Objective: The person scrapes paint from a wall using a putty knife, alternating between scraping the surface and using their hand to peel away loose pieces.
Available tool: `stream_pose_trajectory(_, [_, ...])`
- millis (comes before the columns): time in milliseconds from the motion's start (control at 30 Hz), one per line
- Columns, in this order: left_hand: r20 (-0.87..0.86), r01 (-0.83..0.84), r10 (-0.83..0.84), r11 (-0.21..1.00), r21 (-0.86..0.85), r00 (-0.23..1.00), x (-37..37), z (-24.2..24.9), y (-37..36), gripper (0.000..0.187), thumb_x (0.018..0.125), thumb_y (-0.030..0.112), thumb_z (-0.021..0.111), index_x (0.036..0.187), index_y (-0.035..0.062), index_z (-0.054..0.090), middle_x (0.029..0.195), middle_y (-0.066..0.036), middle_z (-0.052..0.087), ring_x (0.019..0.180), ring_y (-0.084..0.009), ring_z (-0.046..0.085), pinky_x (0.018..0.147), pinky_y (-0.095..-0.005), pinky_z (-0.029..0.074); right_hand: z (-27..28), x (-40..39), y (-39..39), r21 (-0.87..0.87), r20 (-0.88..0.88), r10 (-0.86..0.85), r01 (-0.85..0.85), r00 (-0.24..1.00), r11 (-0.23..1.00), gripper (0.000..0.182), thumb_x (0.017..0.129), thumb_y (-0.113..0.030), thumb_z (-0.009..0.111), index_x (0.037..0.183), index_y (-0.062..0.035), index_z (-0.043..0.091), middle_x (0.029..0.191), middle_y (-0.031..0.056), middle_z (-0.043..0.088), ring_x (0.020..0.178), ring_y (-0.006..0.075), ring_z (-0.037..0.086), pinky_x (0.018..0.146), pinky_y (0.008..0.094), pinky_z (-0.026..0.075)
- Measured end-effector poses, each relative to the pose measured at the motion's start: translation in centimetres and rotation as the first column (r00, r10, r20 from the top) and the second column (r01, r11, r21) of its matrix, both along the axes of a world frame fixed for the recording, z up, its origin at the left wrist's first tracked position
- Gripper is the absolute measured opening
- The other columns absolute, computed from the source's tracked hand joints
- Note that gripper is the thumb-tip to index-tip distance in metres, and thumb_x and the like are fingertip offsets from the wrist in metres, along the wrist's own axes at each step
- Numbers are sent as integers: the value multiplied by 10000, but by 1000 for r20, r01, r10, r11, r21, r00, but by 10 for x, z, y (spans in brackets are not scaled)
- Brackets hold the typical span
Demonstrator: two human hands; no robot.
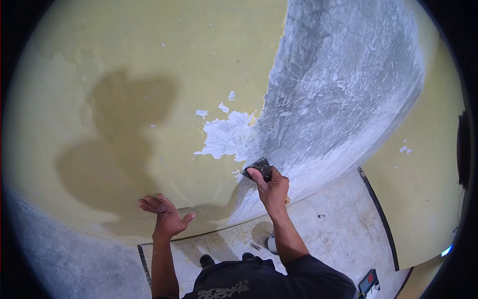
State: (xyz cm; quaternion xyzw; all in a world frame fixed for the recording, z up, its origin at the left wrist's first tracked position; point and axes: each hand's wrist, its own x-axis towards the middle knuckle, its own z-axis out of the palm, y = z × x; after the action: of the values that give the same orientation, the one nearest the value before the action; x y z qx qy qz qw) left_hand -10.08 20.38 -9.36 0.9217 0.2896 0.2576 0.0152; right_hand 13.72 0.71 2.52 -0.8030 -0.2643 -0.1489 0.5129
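My right hand (271, 188) grips a dark, flat scraper (259, 169), its edge against the wall where yellow paint (199, 60) meets bare grey plaster (343, 74). The thumb presses on the scraper's face; the other fingers are mostly hidden behind it. Up and left of the scraper lies a ragged whitish patch (226, 134) with small chips around it. Lower left, my left hand (168, 215) holds nothing, fingers and thumb spread, close to the lower part of the yellow wall. Whether it touches the wall is unclear.
Below is a pale tiled floor (338, 239) with debris. A whitish container (272, 244) stands partly behind my right forearm. A red and dark device (368, 281) is at the lower right. Dark skirting (381, 214) edges the right wall. Shadows fall on the left wall.
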Motion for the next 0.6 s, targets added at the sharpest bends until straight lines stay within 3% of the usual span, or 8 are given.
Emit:
stream_pose_trajectory(133, [-27,-29,29,999,17,999,0,3,-4,1334,750,686,606,1352,-97,-291,1236,-533,-335,1152,-698,-331,892,-773,-159,-17,-5,12,143,-91,38,-25,995,989,461,750,-432,785,690,-11,607,545,149,597,497,342,610,453,349,441])
stream_pose_trajectory(200, [-32,-21,21,1000,-4,999,2,5,-3,1334,752,682,609,1351,-90,-299,1231,-523,-355,1149,-693,-341,894,-771,-160,-8,-21,26,266,-18,152,-142,988,954,432,757,-418,783,717,-20,618,563,151,608,512,336,624,463,351,459])
stream_pose_trajectory(233, [-39,-14,13,999,-28,999,0,5,-4,1334,753,677,612,1350,-82,-308,1227,-513,-374,1147,-687,-352,896,-770,-161,12,-32,27,67,29,116,-118,993,991,408,763,-408,779,763,-24,639,590,149,628,536,331,642,476,352,476])
stream_pose_trajectory(300, [-48,9,-10,999,-34,999,-7,0,-3,1332,755,673,615,1350,-75,-314,1219,-505,-390,1140,-687,-360,903,-771,-150,27,-39,23,-81,60,80,-75,995,994,408,765,-415,773,780,-28,648,613,157,639,550,332,648,480,357,481])
stream_pose_trajectory(400, [-39,30,-30,1000,5,999,-7,-4,-1,1326,759,664,619,1355,-64,-316,1210,-499,-406,1127,-693,-366,917,-774,-125,-11,-25,16,59,25,38,-39,999,998,414,760,-422,774,766,-29,645,607,155,638,537,333,641,471,358,473])
stream_pose_trajectory(467, [-27,37,-36,998,60,999,-3,-5,5,1322,760,659,622,1360,-60,-312,1208,-500,-405,1122,-699,-364,923,-776,-111,-17,-18,7,-3,31,-19,19,999,1000,410,760,-410,780,740,-27,634,595,148,633,524,333,633,471,346,467])
stream_pose_trajectory(533, [-43,41,-42,999,-29,998,-4,-10,2,1321,763,648,629,1358,-61,-315,1203,-504,-403,1118,-709,-355,926,-781,-91,-19,-24,8,-75,57,-51,55,997,996,411,760,-405,782,729,-26,627,586,144,628,516,333,628,472,341,466])
stream_pose_trajectory(600, [-31,36,-36,999,-1,999,-1,-5,2,1319,764,642,632,1360,-60,-313,1201,-504,-404,1123,-711,-347,923,-781,-98,-12,-29,25,186,10,36,-38,999,982,418,762,-396,785,700,-27,596,571,151,608,493,323,614,469,335,460])
